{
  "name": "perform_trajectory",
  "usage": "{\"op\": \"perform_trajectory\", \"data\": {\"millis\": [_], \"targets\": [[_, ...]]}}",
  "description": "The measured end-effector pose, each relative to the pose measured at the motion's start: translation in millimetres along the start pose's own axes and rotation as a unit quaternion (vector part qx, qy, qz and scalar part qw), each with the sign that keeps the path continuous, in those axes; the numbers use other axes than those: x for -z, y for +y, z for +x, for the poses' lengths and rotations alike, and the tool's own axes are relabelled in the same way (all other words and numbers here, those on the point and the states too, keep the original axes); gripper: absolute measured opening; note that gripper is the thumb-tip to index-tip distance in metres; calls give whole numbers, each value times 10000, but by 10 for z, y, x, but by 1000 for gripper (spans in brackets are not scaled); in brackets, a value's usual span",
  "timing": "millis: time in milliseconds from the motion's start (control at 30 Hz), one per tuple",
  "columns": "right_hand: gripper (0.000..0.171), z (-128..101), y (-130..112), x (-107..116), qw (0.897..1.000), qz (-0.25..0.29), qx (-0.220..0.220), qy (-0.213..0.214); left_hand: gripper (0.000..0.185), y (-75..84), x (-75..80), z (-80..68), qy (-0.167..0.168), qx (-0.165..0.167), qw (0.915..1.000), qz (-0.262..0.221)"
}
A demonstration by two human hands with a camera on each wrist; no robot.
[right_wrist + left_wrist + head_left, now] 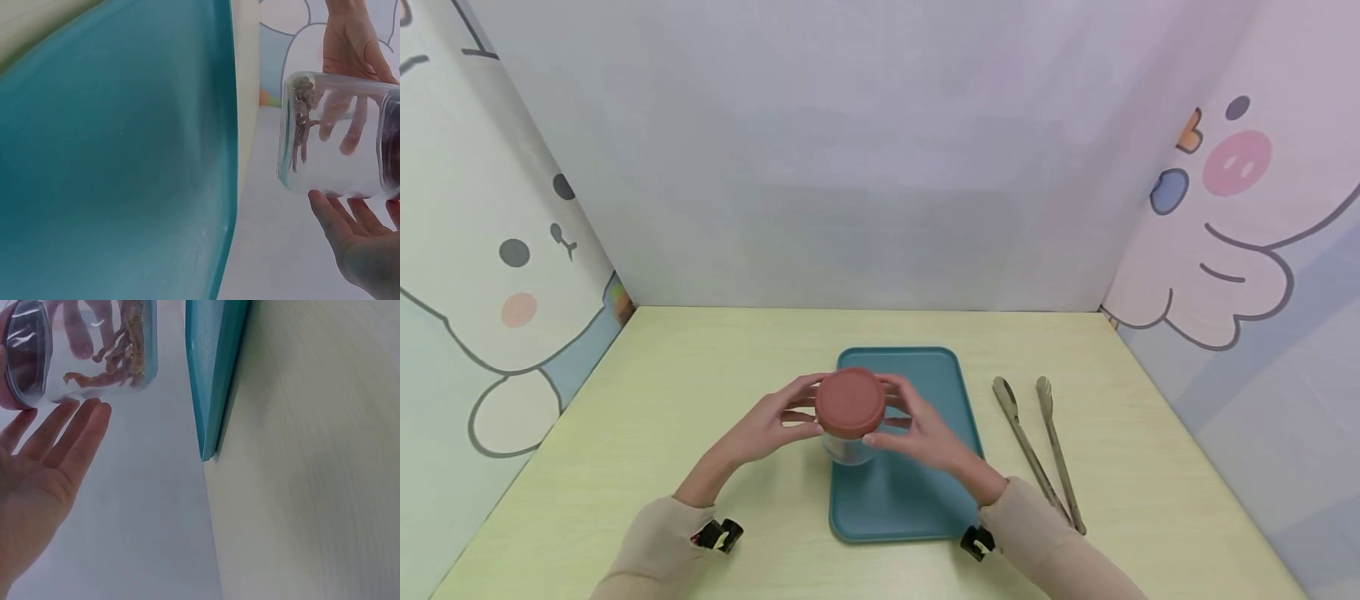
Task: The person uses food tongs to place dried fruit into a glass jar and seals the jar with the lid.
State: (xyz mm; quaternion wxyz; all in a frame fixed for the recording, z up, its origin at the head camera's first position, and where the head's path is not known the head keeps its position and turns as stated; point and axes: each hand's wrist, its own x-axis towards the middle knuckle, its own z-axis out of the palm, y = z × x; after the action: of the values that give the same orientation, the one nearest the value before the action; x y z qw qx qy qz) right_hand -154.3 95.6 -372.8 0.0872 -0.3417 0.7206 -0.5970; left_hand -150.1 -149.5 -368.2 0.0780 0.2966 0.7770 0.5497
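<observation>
Holding: I see a clear jar [848, 437] lifted just above the near left part of the teal tray [940, 500], gripped between both hands.
Jar lid: a reddish-brown lid [850, 402] faces the head camera; I can read no brand, label or writing on it.
Jar contents: through the clear wall in the wrist views I make out brownish, twisted dried pieces [122, 350] lying at the bottom end of the jar.
Left hand: my left hand [771, 425] grasps the jar's side just below the lid, fingers curved onto it, thumb toward me.
Right hand: my right hand [925, 429] grasps the opposite side, fingers wrapped round the far part and thumb at the near edge of the lid.
Tray: it lies flat on the pale yellow-green table [647, 400], bare where I can see it.
Tongs: metal tongs [1037, 450] lie on the table to the right of the tray, apart from it, tips pointing away from me.
Walls: cartoon animal drawings [512, 275] on both side panels; no readable text anywhere.
</observation>
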Motion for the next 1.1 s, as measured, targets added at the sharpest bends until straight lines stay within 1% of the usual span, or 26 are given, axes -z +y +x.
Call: {"op": "perform_trajectory", "data": {"millis": [233, 400, 500, 667, 767, 900, 1100], "targets": [[65, 86, 24, -64, 9999, 36, -124, -70, 60, -66, 88, -43, -29, 176, 9998, 1], [66, 169, 130, -120, 9998, 66, -127, -98, 60, -128, 175, -69, -140, 110, 9998, -49], [66, 232, 276, -166, 9999, 15, -106, -101, 59, -201, 232, -94, -198, 40, 9997, -97], [67, 322, 467, -244, 9999, -69, -105, -118, 59, -431, 329, -142, -254, -9, 9994, -232], [67, 346, 382, -289, 9997, 10, -149, -172, 59, -553, 384, -167, -332, -34, 9988, -367], [66, 373, 235, -337, 9994, 70, -271, -228, 58, -635, 441, -193, -408, -44, 9975, -568], [65, 432, 250, -387, 9991, 148, -251, -296, 58, -711, 508, -221, -420, 42, 9972, -618]]}}
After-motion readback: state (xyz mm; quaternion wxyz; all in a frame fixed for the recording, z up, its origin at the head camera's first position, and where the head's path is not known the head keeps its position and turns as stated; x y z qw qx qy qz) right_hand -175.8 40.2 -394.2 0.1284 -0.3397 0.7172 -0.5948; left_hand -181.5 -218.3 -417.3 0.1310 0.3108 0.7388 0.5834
